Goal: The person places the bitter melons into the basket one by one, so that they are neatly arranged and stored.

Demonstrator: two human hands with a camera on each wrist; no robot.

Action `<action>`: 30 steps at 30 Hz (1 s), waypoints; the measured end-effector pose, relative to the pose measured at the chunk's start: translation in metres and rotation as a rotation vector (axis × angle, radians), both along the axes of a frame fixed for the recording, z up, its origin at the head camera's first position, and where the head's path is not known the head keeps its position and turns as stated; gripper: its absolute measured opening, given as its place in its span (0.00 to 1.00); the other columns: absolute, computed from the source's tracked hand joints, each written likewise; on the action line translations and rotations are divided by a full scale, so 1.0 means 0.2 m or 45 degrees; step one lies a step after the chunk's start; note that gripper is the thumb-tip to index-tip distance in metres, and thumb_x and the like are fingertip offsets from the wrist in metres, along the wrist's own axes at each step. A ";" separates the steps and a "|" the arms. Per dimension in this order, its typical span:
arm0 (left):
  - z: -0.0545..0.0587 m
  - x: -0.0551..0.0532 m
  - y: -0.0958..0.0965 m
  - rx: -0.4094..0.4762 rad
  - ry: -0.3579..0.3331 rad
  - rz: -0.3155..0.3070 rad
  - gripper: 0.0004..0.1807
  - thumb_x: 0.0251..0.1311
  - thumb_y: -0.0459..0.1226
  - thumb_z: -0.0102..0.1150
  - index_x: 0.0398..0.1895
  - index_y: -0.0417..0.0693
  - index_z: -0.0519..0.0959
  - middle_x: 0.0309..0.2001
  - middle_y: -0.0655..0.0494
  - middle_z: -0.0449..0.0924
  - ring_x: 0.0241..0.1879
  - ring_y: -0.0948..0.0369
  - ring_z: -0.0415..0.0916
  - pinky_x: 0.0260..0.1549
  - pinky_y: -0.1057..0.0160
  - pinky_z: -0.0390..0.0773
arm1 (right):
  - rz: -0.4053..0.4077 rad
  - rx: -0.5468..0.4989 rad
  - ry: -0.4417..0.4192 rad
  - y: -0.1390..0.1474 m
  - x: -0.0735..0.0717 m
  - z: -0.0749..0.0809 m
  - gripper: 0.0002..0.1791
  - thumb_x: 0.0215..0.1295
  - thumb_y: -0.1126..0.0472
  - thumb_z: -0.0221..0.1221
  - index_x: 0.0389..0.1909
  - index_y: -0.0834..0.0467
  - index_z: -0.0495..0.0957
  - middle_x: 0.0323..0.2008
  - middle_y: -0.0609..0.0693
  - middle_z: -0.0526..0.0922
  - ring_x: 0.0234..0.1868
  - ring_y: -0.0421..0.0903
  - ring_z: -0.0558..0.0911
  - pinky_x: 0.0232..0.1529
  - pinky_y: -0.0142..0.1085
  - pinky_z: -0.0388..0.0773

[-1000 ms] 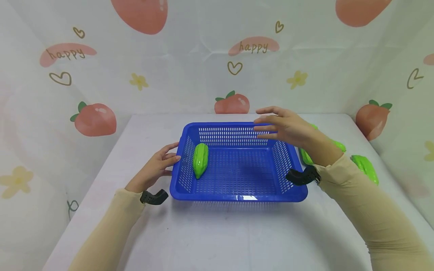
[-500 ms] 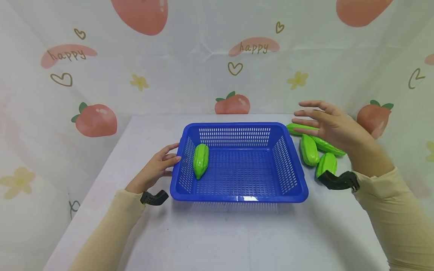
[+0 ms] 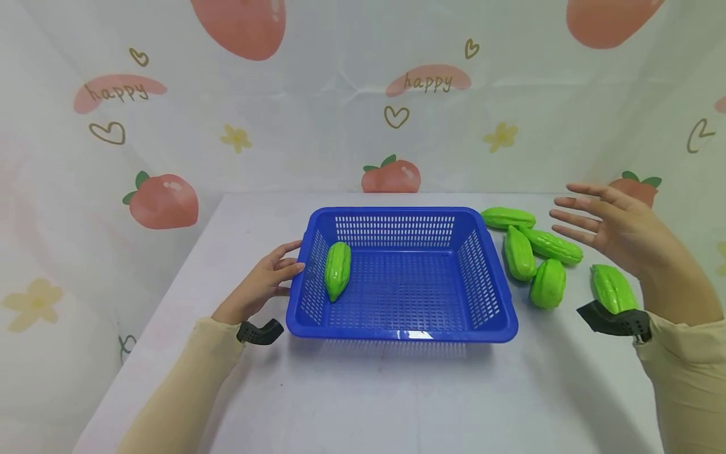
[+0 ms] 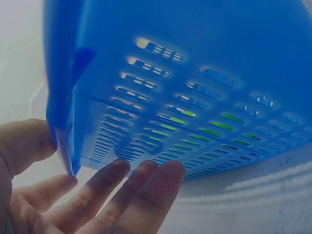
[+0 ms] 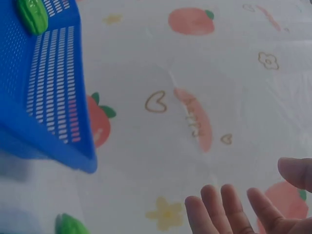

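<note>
My left hand (image 3: pixel 262 282) holds the left rim of a blue plastic basket (image 3: pixel 401 335). In the left wrist view its thumb (image 4: pixel 30 141) is at the rim and the fingers lie along the slotted wall. Inside the basket, near the left wall, lies one bright green ridged vegetable (image 3: pixel 338 270), shaped like a bitter melon. My right hand (image 3: pixel 624 233) hovers with spread fingers and nothing in them, right of the basket. Left of and below it on the table are several similar green vegetables (image 3: pixel 549 244), with one (image 3: pixel 614 289) lying apart near my wrist, partly covered by the wrist camera.
The white table (image 3: pixel 363 397) carries the basket at its middle, with table surface in front of it. A fruit-printed white curtain (image 3: pixel 317 94) hangs behind and at both sides. A black wrist camera (image 3: pixel 615 320) juts from my right sleeve.
My right hand has moved right from above the basket, past the green vegetables, uncovering them. My left hand and the basket stay in place.
</note>
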State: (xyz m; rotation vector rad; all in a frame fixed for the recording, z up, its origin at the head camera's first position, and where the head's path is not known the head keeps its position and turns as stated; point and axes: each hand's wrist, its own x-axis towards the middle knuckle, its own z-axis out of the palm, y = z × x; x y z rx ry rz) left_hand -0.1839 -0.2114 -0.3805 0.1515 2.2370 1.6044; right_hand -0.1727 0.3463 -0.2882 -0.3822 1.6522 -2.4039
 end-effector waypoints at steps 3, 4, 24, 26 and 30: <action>0.00 0.00 0.00 -0.003 -0.001 0.003 0.40 0.67 0.49 0.54 0.77 0.55 0.48 0.64 0.37 0.70 0.59 0.43 0.73 0.55 0.40 0.75 | 0.011 -0.073 -0.014 0.04 0.02 -0.06 0.18 0.75 0.71 0.37 0.57 0.60 0.71 0.49 0.56 0.83 0.50 0.52 0.84 0.45 0.41 0.84; 0.00 0.00 0.00 -0.008 -0.001 0.006 0.40 0.67 0.49 0.54 0.77 0.55 0.48 0.64 0.37 0.70 0.59 0.43 0.73 0.55 0.40 0.75 | 0.025 -0.117 -0.021 0.05 0.03 -0.08 0.18 0.75 0.72 0.37 0.57 0.61 0.72 0.49 0.57 0.83 0.50 0.53 0.84 0.46 0.42 0.84; 0.00 0.00 0.01 -0.013 0.009 0.007 0.39 0.68 0.49 0.54 0.77 0.55 0.48 0.63 0.38 0.71 0.59 0.43 0.73 0.54 0.40 0.75 | -0.492 -0.136 -0.042 0.04 0.25 -0.50 0.15 0.70 0.74 0.48 0.51 0.56 0.73 0.41 0.47 0.83 0.41 0.40 0.86 0.40 0.29 0.83; 0.00 0.00 0.01 -0.015 0.008 0.009 0.39 0.67 0.49 0.54 0.77 0.55 0.48 0.63 0.38 0.71 0.59 0.43 0.73 0.54 0.40 0.75 | -0.578 -0.050 -0.078 0.03 0.27 -0.53 0.14 0.69 0.73 0.51 0.50 0.54 0.71 0.40 0.43 0.82 0.40 0.35 0.84 0.39 0.24 0.81; 0.00 0.00 0.00 -0.018 0.011 0.007 0.40 0.67 0.49 0.54 0.77 0.55 0.48 0.64 0.38 0.70 0.60 0.42 0.72 0.55 0.40 0.74 | -0.708 0.131 -0.185 0.02 0.29 -0.59 0.13 0.68 0.68 0.55 0.48 0.49 0.69 0.38 0.36 0.79 0.38 0.29 0.80 0.37 0.19 0.77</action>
